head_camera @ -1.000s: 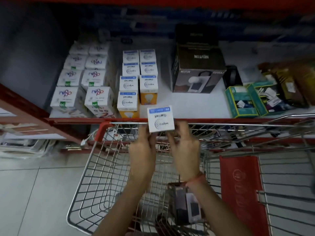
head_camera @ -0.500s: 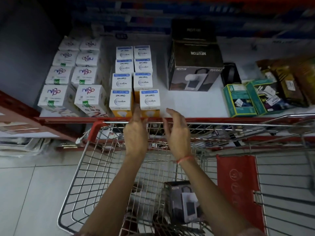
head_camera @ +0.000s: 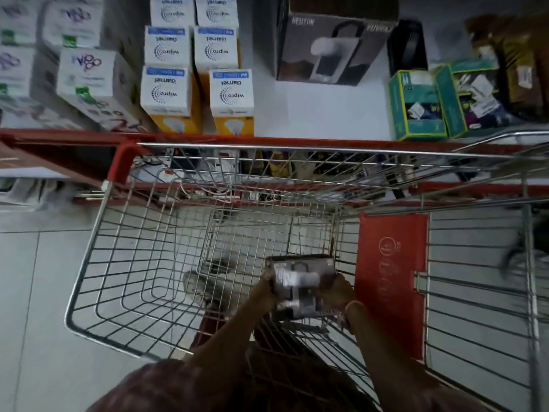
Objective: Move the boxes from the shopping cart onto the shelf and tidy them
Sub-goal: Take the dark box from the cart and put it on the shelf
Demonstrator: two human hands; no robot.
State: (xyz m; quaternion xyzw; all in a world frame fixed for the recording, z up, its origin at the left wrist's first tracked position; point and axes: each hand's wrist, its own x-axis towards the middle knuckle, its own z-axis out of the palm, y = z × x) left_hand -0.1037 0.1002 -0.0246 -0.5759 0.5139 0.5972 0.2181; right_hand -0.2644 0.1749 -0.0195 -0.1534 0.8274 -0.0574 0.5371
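A dark grey box (head_camera: 301,285) with a white device printed on it sits low in the wire shopping cart (head_camera: 98,236). My left hand (head_camera: 266,285) grips its left side and my right hand (head_camera: 338,289) grips its right side. Both hands are blurred. On the white shelf (head_camera: 320,111) beyond the cart stand two rows of white and orange bulb boxes; the front right one (head_camera: 232,98) stands beside the front left one (head_camera: 166,93). A large dark box (head_camera: 332,47) of the same design as the held one stands on the shelf.
White boxes with purple print (head_camera: 92,81) fill the shelf's left part. Green boxes (head_camera: 416,105) and brown packets (head_camera: 517,66) lie at the right. The shelf's red front edge (head_camera: 74,136) meets the cart's far rim. A red child-seat flap (head_camera: 392,281) hangs at the cart's right.
The white bulb box was set at the front of the right row and let go. Both hands came back down into the cart and closed on the dark grey box. The view tilted downward.
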